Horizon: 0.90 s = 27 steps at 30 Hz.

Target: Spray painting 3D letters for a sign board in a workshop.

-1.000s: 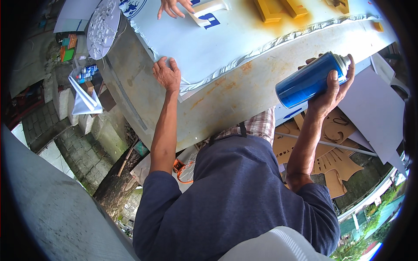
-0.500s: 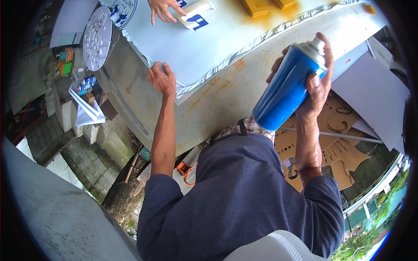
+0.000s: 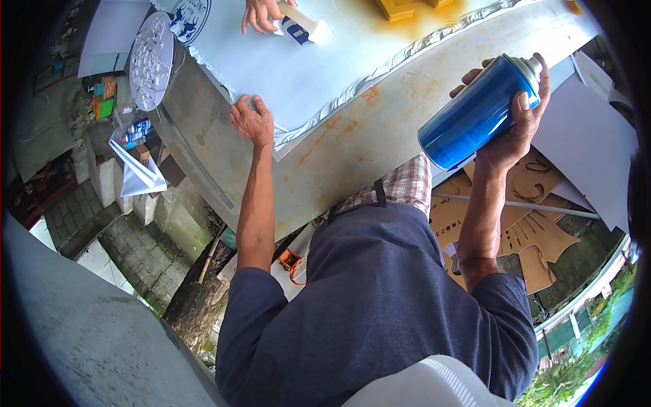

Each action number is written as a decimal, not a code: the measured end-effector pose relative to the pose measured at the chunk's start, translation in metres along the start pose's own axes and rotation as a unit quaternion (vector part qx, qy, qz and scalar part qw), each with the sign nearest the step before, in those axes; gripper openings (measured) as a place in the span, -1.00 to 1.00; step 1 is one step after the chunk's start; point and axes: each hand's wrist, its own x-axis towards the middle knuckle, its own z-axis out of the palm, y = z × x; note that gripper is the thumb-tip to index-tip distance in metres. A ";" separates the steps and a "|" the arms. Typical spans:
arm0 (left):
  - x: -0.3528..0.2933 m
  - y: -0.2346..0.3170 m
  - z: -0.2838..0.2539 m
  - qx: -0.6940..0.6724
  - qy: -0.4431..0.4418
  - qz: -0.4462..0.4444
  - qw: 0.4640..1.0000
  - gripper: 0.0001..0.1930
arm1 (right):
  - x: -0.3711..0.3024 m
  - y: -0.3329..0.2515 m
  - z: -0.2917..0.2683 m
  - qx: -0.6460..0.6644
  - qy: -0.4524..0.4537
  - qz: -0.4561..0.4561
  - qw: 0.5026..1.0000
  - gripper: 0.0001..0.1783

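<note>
My right hand (image 3: 512,129) grips a blue spray can (image 3: 478,112), held tilted above the table's near right part with its pale nozzle end up and to the right. My left hand (image 3: 252,122) rests palm down on the near edge of a pale sheet (image 3: 325,68) with a silvery wrinkled border that covers the table (image 3: 380,149). Another person's hand (image 3: 261,13) at the far side touches a white and blue block (image 3: 302,26) lying on the sheet.
Yellow painted shapes (image 3: 400,8) lie on the sheet at the far edge, ringed by orange overspray. A round silvery plate (image 3: 150,61) leans at the table's left end. Brown cut-out boards (image 3: 522,224) and a white panel (image 3: 586,146) lie low on the right. Small cans sit on the left.
My right hand has swung the blue can from lying sideways to more upright, then tilted it back and shifted it a little right. The left hand stays on the sheet edge.
</note>
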 end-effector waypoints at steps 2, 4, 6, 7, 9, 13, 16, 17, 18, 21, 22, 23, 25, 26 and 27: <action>-0.001 -0.002 0.002 -0.001 0.012 0.009 1.000 -0.71 | -0.003 0.001 -0.003 -0.008 -0.001 0.001 1.000 -0.08; -0.001 -0.004 0.003 -0.004 0.014 0.013 1.000 -0.71 | -0.005 0.003 -0.005 -0.013 0.035 0.005 0.999 -0.07; 0.000 -0.004 0.004 0.004 0.004 0.003 1.000 -0.70 | -0.006 0.003 -0.005 -0.060 0.071 0.001 0.996 -0.06; -0.002 -0.005 0.002 0.012 0.037 0.047 0.998 -0.70 | -0.001 0.004 -0.005 -0.078 0.092 -0.017 0.993 -0.06; 0.001 -0.002 0.003 -0.013 0.044 0.051 0.998 -0.70 | 0.004 0.002 -0.005 -0.048 0.084 -0.039 0.995 -0.04; 0.004 0.000 0.005 0.003 0.007 -0.012 1.000 -0.72 | 0.007 -0.005 -0.009 -0.038 0.084 -0.025 0.995 -0.05; 0.001 -0.001 0.004 -0.003 0.022 0.009 1.000 -0.72 | 0.005 -0.009 -0.014 -0.037 0.080 -0.029 0.996 -0.04; 0.003 -0.001 0.003 -0.004 0.032 0.013 0.999 -0.72 | 0.004 -0.010 -0.015 -0.031 0.071 -0.037 0.996 -0.04; 0.003 0.000 0.002 -0.006 0.029 0.014 0.999 -0.72 | 0.003 -0.010 -0.017 -0.037 0.074 -0.039 0.996 -0.04; 0.015 0.009 -0.004 -0.046 0.011 0.026 0.999 -0.69 | 0.001 -0.013 -0.020 -0.049 0.083 -0.036 0.995 -0.03; 0.021 0.015 -0.006 -0.072 -0.033 0.009 0.997 -0.65 | 0.001 -0.014 -0.022 -0.063 0.080 -0.040 0.994 -0.03; 0.032 0.024 -0.005 -0.083 -0.001 0.036 0.996 -0.65 | 0.000 -0.014 -0.023 -0.076 0.076 -0.045 0.993 -0.04; 0.059 0.046 -0.001 -0.195 -0.002 0.092 0.977 -0.53 | -0.001 -0.015 -0.025 -0.079 0.067 -0.045 0.994 -0.04; 0.074 0.057 0.000 -0.228 -0.029 0.084 0.970 -0.47 | -0.002 -0.016 -0.026 -0.077 0.060 -0.049 0.994 -0.04; 0.090 0.068 0.003 -0.265 -0.048 0.091 0.959 -0.42 | -0.004 -0.016 -0.026 -0.066 0.054 -0.044 0.995 -0.05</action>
